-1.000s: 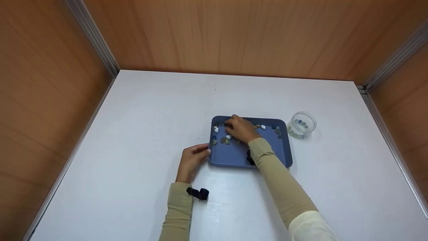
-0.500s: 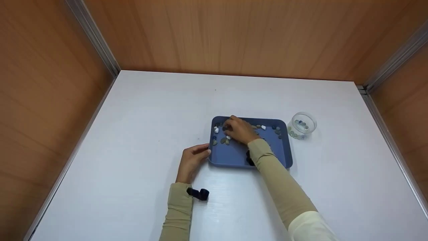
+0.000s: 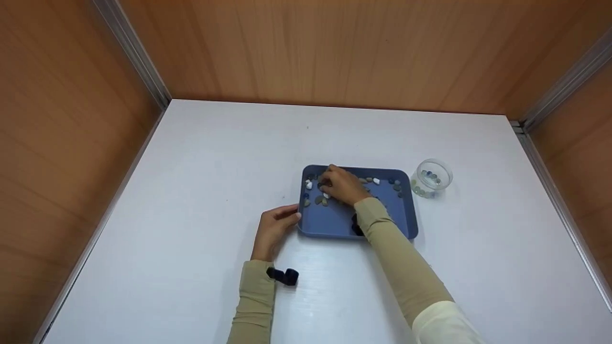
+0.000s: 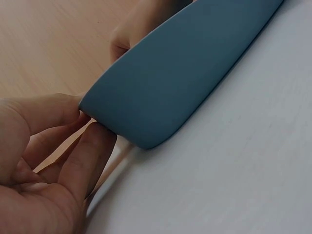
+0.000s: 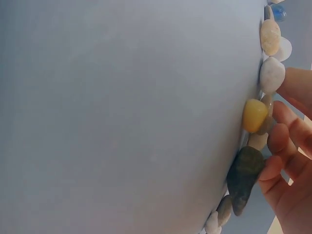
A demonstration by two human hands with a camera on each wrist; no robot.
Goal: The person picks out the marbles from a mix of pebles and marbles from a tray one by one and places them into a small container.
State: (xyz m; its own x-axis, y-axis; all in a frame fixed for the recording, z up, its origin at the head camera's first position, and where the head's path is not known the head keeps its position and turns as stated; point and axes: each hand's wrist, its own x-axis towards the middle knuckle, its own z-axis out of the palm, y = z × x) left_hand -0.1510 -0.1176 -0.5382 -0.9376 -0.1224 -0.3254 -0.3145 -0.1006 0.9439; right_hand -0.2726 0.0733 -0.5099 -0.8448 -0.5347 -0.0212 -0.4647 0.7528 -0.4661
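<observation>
My left hand holds the near left side of the blue tray. In the left wrist view its fingertips press on the tray's outer wall. Over the tray's back left part is my right hand, fingers bent and tips low among pebbles. In the right wrist view, thumb and fingertips are close together at a dark green pebble. Beside them lie a yellow pebble and a white pebble. A white pebble and a flat olive pebble lie below the fingertips in the head view.
A clear round container with glass beads stands right of the tray on the white table. Pebbles and beads line the tray's back edge, such as a white stone. Wooden panels enclose the table at back and sides.
My right hand has shifted slightly toward the tray's front left, and the dark pebble at its fingertips has moved with it. The left hand and the tray have stayed in place.
</observation>
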